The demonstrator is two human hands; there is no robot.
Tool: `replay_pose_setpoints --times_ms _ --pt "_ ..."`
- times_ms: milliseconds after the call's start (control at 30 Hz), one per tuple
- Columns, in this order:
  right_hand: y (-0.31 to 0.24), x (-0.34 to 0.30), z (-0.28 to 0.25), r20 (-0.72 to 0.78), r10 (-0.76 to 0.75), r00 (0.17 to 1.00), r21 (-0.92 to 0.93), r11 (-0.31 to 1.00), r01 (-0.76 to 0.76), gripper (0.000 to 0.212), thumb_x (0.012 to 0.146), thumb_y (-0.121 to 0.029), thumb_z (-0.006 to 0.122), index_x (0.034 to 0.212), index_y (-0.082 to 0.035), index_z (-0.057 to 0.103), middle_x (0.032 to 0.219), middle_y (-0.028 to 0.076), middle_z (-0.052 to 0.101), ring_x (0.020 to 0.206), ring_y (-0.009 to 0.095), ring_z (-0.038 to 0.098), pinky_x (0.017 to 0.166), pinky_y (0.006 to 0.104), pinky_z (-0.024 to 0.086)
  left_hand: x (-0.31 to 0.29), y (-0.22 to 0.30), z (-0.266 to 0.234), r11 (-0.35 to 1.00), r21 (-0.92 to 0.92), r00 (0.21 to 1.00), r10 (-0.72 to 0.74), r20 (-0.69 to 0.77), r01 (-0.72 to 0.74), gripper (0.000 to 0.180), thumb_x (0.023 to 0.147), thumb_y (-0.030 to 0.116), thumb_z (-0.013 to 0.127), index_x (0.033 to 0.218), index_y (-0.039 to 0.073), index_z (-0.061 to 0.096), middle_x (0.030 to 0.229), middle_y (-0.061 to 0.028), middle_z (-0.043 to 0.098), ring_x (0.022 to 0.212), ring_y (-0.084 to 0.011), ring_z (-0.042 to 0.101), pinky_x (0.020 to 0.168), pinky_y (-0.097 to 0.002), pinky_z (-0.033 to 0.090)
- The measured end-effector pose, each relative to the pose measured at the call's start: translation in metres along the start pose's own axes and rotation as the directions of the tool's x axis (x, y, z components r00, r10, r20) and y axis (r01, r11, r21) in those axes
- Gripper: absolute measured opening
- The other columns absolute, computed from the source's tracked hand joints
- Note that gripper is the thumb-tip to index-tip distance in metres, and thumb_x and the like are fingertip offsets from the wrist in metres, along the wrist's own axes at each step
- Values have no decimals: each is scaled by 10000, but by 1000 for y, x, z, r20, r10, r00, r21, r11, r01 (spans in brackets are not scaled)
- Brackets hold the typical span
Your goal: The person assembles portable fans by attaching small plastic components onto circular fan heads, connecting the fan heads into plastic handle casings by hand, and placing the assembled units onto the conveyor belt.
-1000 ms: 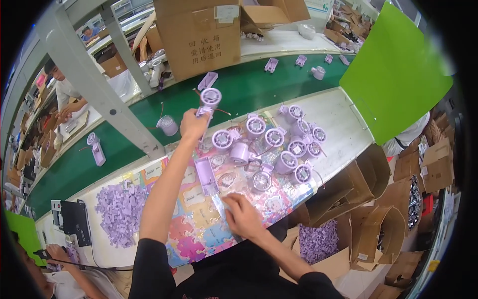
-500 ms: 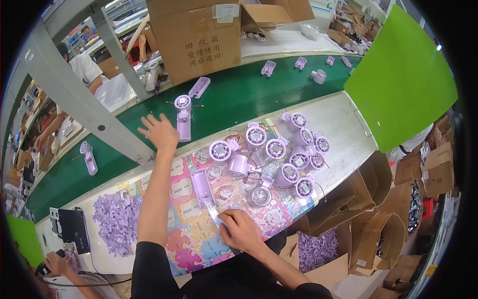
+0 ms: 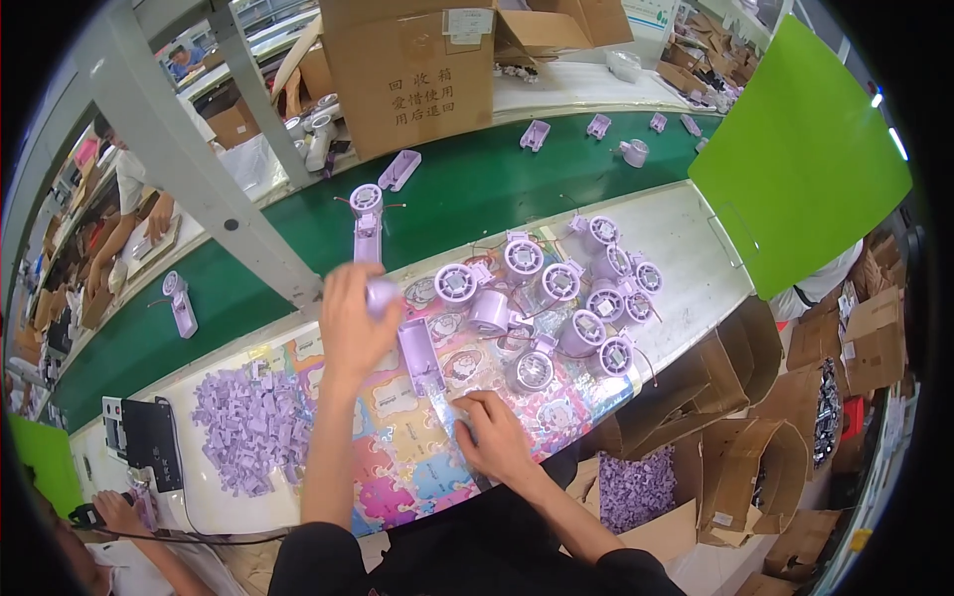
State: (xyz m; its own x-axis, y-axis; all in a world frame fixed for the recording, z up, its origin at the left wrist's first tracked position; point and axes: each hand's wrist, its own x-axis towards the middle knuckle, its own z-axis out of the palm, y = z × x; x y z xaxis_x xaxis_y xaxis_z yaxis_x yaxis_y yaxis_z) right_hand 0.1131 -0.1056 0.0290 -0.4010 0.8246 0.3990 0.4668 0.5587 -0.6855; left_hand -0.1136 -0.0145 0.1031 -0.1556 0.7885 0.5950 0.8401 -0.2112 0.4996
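Note:
My left hand (image 3: 353, 323), blurred by motion, is closed round a small rounded lilac part (image 3: 381, 295). It hovers over the near edge of the green belt. Beside it on the colourful mat lies an open lilac handle shell (image 3: 421, 356), its hollow side up. My right hand (image 3: 494, 437) rests on the mat below the shell, fingers curled by a shiny pale strip (image 3: 443, 407). What those fingers hold, if anything, is hidden. Several round lilac fan heads (image 3: 523, 257) with thin wires stand right of the shell, one lying on its side (image 3: 489, 311).
A fan head joined to a handle (image 3: 367, 233) lies on the green belt (image 3: 462, 179), with more lilac parts along it. Small lilac pieces (image 3: 248, 427) are heaped at left, near a black box (image 3: 149, 447). A grey post (image 3: 204, 189) rises at left; cartons (image 3: 646, 531) stand at right.
My left hand was spread over the belt; now it is closer to the shell, closed on a lilac part. My right hand stays by the strip. The view has shifted slightly.

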Motion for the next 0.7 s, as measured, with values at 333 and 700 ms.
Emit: replay_pose_setpoints --times_ms 333,700 --pt "6 -2 -22 -511 -3 860 -297 939 -173 485 734 -54 769 1190 -24 610 1187 193 550 1076 360 524 909 452 428 -144 15 -57 999 -5 964 -45 262 48 278 630 83 673 907 72 671 1135 -99 624 1034 -296 602 895 -422 435" --pt "-4 -4 -52 -129 187 974 -286 933 -217 523 702 -55 717 1204 -38 572 1258 194 554 1150 405 547 967 472 466 -83 33 -39 991 12 932 122 341 -134 400 714 21 694 1108 91 688 1251 -141 568 1227 -355 502 1024 -470 396"
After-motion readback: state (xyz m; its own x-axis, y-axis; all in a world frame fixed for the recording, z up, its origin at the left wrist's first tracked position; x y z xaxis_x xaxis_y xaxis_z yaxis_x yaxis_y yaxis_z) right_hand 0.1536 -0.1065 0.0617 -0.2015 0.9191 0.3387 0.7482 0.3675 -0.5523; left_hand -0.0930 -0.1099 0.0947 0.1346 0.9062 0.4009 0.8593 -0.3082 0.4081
